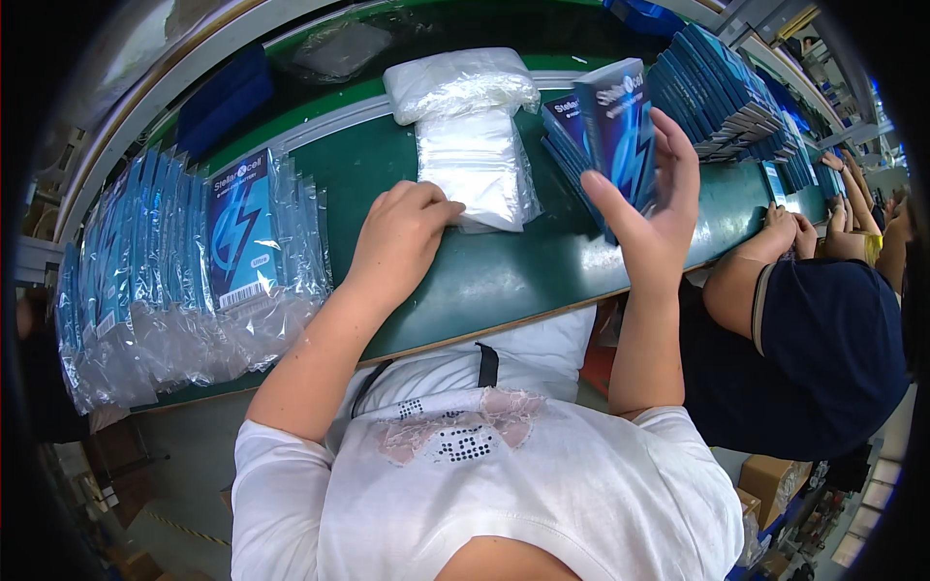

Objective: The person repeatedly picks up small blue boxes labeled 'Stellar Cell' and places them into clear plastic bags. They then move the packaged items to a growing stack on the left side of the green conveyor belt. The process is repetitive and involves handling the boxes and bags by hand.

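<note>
The green bench (572, 276) curves across the frame, its front edge (504, 334) running from lower left up toward the right, just above the white shirt (542, 455). Bare green surface shows between the bagged boxes (237, 232) at left and the bags (470, 174) at upper centre, and again between the bags and the small stack (562, 116) right of them. Below the two hands, a strip of bench reaches its front edge. At upper right, tall stacks (712, 97) crowd close to the right hand (659, 232), which grasps a blue box (620, 116) between thumb and fingers, tilted, over the small stack. The left hand (402, 228) lies at the bags' lower left edge, fingers curled, thumb and fingertips at the plastic; whether they pinch a bag, I cannot tell.

The box and the right fingers are blurred, and the box partly covers the small stack; whether they touch is unclear. Glare and creases make single bags hard to separate. The bagged boxes overlap, hiding most fronts. At right, a co-worker (823, 358) in a dark shirt is partly shown, their hands (780, 228) small at the bench; farther arms fade near the dark rim.
</note>
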Demonstrator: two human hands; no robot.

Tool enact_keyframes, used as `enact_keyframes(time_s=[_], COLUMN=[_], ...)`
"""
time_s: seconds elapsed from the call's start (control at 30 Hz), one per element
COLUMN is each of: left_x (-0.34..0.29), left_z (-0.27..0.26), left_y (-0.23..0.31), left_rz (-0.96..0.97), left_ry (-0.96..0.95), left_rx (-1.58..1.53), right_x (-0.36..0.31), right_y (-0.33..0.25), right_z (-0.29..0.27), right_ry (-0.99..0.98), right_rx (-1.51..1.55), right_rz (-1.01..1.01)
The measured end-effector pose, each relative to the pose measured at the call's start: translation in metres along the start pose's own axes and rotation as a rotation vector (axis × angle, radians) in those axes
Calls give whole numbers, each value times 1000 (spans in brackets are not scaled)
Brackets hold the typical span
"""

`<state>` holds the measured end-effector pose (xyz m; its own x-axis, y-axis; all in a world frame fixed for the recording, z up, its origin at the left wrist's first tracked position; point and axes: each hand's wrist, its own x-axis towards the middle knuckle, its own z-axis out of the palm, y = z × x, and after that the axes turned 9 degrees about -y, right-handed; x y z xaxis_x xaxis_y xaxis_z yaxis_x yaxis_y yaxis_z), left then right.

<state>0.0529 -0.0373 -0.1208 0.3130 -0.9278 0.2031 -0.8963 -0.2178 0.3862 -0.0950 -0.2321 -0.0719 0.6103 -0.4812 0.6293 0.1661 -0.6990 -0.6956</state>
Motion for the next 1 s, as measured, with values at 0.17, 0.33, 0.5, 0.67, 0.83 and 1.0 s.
enact_keyframes(time_s=[0.17, 0.33, 0.5, 0.67, 0.83, 1.0], left_x=[-2, -3, -1, -3, -4, -6], left_z=[-2, -2, -3, -7, -10, -14], left_y=[13, 12, 5, 9, 7, 11], left_rz=[-46, -48, 32, -302, -545, -367], left_ry=[113, 226, 231, 153, 106, 86], left_rx=[-138, -222, -254, -525, -1118, -752], right_x=[-33, -58, -54, -43, -46, -46], right_y=[-12, -13, -10, -3, -1, -3], right_z=[3, 17, 39, 39, 25, 29], right_ry=[-410, -507, -678, -605, -578, -532], right_rx=[1121, 1302, 1478, 1375, 1149, 754], right_rz=[695, 885, 925, 967, 979, 753])
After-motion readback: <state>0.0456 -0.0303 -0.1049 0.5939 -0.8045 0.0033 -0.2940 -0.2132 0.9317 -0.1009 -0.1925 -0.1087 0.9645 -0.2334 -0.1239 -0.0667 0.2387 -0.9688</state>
